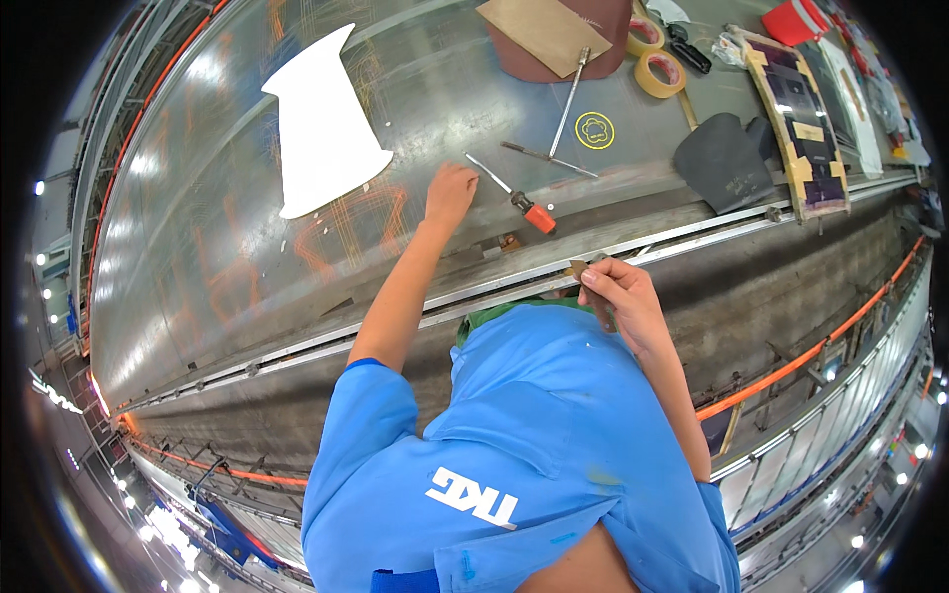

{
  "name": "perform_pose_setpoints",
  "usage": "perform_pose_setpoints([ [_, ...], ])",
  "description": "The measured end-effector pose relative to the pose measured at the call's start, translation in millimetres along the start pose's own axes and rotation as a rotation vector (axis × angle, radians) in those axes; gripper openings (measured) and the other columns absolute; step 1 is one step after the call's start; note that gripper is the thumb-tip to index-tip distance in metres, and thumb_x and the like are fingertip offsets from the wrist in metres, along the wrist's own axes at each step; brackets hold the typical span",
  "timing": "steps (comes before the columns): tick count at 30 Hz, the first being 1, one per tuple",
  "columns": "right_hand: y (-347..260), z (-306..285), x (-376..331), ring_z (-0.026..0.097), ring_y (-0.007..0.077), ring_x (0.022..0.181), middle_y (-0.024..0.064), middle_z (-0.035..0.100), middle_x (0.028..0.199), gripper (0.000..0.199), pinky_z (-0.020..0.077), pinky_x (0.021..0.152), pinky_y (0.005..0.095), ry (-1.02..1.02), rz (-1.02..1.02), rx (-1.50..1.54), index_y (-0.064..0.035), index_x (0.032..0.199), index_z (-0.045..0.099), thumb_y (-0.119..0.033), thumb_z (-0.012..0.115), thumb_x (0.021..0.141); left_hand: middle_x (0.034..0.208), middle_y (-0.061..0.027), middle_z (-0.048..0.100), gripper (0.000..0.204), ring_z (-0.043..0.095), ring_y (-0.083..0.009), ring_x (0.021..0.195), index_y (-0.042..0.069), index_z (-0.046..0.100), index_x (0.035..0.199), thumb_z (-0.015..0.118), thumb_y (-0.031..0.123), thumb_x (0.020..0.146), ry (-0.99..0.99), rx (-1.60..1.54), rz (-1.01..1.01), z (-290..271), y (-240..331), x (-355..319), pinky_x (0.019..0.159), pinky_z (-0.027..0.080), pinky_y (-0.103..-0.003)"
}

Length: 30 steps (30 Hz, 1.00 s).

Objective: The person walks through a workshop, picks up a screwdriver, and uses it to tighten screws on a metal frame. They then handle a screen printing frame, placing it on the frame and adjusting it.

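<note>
My right hand (629, 298) is near my body at the table edge, pinching a thin brown flat blade-like piece (600, 308) between thumb and fingers. Its exact kind I cannot make out. My left hand (452, 194) reaches over the metal table with its fingers curled together; whatever they hold, if anything, is hidden. Just right of it lies a screwdriver (534, 213) with a red and black handle, its tip close to my fingers. Left of that hand, a white curved-edge panel (324, 124) lies flat on the table.
A long metal rod tool (568, 114) and a thin dark rod (529, 150) lie beyond the screwdriver. Farther right are tape rolls (659, 74), a dark flat sheet (725, 163), a taped frame (806, 128) and a red container (796, 22). A metal rail (474, 294) edges the table.
</note>
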State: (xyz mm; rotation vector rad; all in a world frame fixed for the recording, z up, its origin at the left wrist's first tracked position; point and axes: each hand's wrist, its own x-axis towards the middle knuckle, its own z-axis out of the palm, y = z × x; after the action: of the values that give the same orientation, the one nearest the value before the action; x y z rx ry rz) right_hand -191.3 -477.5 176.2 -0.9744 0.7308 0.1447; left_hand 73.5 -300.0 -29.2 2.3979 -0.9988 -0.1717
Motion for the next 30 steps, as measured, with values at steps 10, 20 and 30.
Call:
perform_pose_setpoints([
  [10, -64, 43, 17, 0.055, 0.0066, 0.068, 0.0021, 0.062, 0.076, 0.017, 0.0433, 0.062, 0.0214, -0.098, -0.104, -0.119, 0.0005, 0.091, 0.065, -0.015, 0.069, 0.087, 0.085, -0.001, 0.057, 0.024, 0.032, -0.0047, 0.06, 0.005, 0.054, 0.114, 0.057, 0.017, 0.094, -0.06, -1.691, -0.541, -118, 124, -17, 0.054, 0.029, -0.019],
  [20, -97, 98, 29, 0.054, 0.0085, 0.065, 0.0031, 0.06, 0.074, 0.008, 0.042, 0.056, 0.0228, -0.055, -0.832, -0.608, 0.001, 0.088, 0.068, -0.005, 0.067, 0.082, 0.084, -0.0004, 0.057, 0.017, 0.03, -0.006, 0.053, 0.01, 0.059, 0.109, 0.056, 0.022, 0.096, 0.104, -2.305, -0.548, -177, 192, -24, 0.051, 0.031, -0.021],
  [30, -102, 114, 32, 0.056, 0.0128, 0.064, 0.0053, 0.062, 0.073, 0.008, 0.0429, 0.056, 0.0248, -0.038, -0.902, -0.62, 0.0003, 0.087, 0.067, -0.005, 0.067, 0.08, 0.085, 0.0008, 0.053, 0.017, 0.042, -0.0088, 0.058, 0.01, 0.059, 0.107, 0.048, 0.02, 0.099, -0.01, -2.469, -0.514, -198, 189, -20, 0.054, 0.034, -0.025],
])
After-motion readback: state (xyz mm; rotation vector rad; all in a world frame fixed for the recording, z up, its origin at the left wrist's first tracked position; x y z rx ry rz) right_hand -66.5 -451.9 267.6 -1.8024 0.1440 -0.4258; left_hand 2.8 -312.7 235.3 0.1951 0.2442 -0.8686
